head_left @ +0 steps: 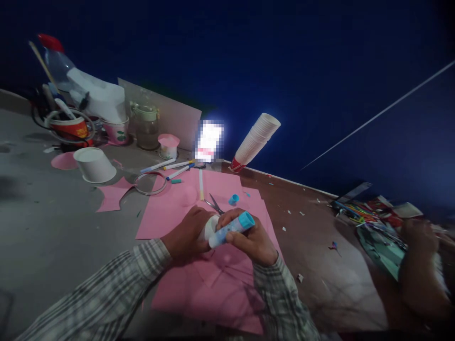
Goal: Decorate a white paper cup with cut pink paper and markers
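Note:
My right hand (258,241) is wrapped round a blue-and-white glue stick (231,230), its turquoise end pointing up and right. The stick's white end meets a small white paper cup (210,227), which my left hand (190,232) grips. My fingers cover much of the cup. Both hands are above pink paper sheets (170,218). Just beyond them lie scissors (215,204) with their handles hidden behind my right hand. A turquoise cap (233,199) rests on the pink paper close by.
Several markers (179,164) and a roll of tape (150,183) lie beyond the sheets. An upturned white cup (94,165) stands left. A tall cup stack (256,139) leans at the wall. Far right, another person's arm (419,265) is near a cluttered pile (377,218).

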### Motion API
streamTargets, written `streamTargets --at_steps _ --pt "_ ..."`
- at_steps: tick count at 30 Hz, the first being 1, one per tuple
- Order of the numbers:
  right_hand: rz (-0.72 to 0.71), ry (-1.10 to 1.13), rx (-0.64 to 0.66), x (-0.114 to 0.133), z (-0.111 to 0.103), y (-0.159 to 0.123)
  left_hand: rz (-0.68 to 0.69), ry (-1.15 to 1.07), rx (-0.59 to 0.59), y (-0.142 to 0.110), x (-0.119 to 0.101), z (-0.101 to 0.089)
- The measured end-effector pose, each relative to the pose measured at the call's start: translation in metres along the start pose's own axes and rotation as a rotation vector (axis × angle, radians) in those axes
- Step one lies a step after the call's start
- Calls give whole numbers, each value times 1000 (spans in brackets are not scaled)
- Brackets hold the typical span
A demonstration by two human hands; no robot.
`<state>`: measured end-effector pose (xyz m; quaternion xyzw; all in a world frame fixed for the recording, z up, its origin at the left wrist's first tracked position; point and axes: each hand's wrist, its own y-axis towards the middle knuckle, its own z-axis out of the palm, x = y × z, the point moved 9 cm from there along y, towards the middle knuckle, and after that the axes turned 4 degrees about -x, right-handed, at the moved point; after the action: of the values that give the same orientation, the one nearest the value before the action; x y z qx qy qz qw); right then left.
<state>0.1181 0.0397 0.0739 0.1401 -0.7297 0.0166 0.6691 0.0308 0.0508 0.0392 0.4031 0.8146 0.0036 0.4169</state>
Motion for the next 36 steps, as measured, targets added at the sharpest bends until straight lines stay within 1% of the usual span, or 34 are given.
streamTargets --at_steps 2,5,7,10,13,18,20,22,25,27,28,29,31,33,34,36 --pt "-25 24 -75 3 -11 -2 -34 -14 -19 -1 5 -1" --pt "-112 44 -254 10 -27 -4 -55 9 -64 -3 9 -4" --pt "-184 -33 -313 18 -29 -4 -50 58 -94 -4 10 -6" --pt "-259 -183 -328 25 -21 -3 -33 189 -172 -7 11 -11" --pt "-280 -239 -301 26 -14 -1 -4 297 -216 -9 10 -12" --pt "-274 -246 -230 30 -9 -1 27 354 -206 -10 6 -9" --pt "-282 -266 -172 36 -6 -2 27 356 -201 -10 4 -9" --pt "-275 -297 -86 41 0 -4 30 352 -195 -10 2 -9" --pt "-237 -358 50 41 8 -9 20 343 -206 -10 2 -10" --pt "-237 -331 88 42 8 -12 10 336 -204 -10 4 -11" --pt "-249 -288 70 43 5 -13 8 335 -199 -10 5 -10" --pt "-269 -235 19 44 -1 -13 10 336 -193 -10 6 -10" --pt "-306 -166 -138 46 -16 -13 16 342 -192 -10 6 -10" --pt "-321 -178 -259 44 -25 -10 23 353 -197 -10 4 -11" --pt "-317 -204 -280 41 -25 -8 25 360 -198 -10 3 -11" --pt "-292 -254 -270 35 -21 -2 30 377 -194 -9 1 -11"
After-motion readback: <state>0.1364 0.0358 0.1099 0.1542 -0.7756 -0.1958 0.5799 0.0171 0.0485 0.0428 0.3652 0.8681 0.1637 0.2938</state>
